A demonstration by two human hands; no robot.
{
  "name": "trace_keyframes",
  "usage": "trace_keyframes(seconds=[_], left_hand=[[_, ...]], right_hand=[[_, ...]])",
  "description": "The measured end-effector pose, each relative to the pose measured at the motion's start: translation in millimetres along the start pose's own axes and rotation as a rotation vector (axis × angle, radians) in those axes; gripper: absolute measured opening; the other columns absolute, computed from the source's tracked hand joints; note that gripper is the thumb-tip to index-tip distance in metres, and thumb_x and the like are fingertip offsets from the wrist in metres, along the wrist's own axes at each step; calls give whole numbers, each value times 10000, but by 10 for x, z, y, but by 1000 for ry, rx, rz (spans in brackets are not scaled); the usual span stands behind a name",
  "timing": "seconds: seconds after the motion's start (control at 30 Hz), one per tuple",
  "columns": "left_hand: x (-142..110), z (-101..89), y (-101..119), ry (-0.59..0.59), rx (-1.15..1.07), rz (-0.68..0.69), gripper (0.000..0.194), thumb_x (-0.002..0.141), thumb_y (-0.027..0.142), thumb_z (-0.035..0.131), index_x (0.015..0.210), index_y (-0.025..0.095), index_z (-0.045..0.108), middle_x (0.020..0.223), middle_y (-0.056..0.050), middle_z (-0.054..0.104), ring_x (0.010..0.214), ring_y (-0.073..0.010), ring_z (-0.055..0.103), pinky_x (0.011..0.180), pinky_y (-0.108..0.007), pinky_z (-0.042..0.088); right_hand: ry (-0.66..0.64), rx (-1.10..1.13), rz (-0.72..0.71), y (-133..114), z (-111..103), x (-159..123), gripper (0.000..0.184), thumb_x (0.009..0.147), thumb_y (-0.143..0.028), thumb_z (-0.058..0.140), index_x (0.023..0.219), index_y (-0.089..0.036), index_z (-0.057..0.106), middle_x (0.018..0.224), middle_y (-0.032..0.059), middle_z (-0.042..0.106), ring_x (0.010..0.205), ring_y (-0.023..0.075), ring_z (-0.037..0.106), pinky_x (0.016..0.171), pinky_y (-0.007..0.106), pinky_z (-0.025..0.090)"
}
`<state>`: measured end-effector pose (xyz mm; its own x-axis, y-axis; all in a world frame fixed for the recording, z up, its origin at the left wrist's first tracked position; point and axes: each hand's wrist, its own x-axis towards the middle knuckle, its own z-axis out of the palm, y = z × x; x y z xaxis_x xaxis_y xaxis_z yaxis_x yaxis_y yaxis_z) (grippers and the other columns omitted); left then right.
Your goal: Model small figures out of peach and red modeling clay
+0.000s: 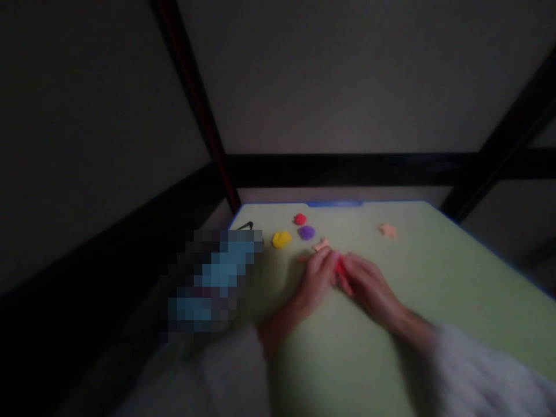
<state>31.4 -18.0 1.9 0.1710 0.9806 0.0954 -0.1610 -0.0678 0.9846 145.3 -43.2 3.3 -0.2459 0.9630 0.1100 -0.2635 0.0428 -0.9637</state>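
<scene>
Both hands meet over the pale green table, with a piece of red modelling clay (339, 265) between them. My left hand (320, 271) has its fingers closed on the clay's left side. On the right side, the fingers of my right hand (365, 281) are curled in and pressed against it. Part of the clay is hidden by the fingers, and blur hides its exact shape. Just beyond my left fingertips lies a peach piece (322, 244). Farther out are a purple lump (306, 232), a small red lump (300, 219) and a yellow lump (281, 239).
Another peach lump (387, 230) lies toward the back right of the green table (434, 278). A blue clip-like strip (334, 204) sits on the far edge. At left, a pixelated blue area (221, 269) conceals what is there. A wall with dark beams stands behind.
</scene>
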Motion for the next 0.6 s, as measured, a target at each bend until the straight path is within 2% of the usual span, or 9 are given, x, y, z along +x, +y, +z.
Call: trace_keyframes(seconds=[0.1,0.3,0.5,0.6], left_hand=[[-19,-4,-1,-83,-55,34,299,770,413,504,627,190,364,520,62,347,470,-66,323,476,-224,267],[-34,7,-29,-135,-243,-63,340,728,439,551,613,184,358,530,67,313,459,-53,261,465,-220,219],[-33,0,-24,-170,-260,-124,364,689,447,600,612,176,368,525,70,331,447,-44,282,464,-213,203],[-40,-4,-21,-189,-240,-108,397,672,477,610,598,175,362,527,72,327,454,-43,277,469,-213,211]], right_hand=[[-43,-38,-21,-35,-47,10,329,815,-416,578,613,-177,478,534,-59,411,482,80,321,461,219,228],[-115,-77,-28,-45,-137,3,297,815,-428,580,693,-159,550,543,-56,428,478,76,302,461,223,207],[-132,12,-7,-38,-152,11,344,816,-430,572,600,-177,482,516,-45,443,483,90,338,471,233,225],[-115,-19,3,-45,-151,13,376,794,-446,593,567,-175,463,491,-53,429,458,79,313,452,226,198]])
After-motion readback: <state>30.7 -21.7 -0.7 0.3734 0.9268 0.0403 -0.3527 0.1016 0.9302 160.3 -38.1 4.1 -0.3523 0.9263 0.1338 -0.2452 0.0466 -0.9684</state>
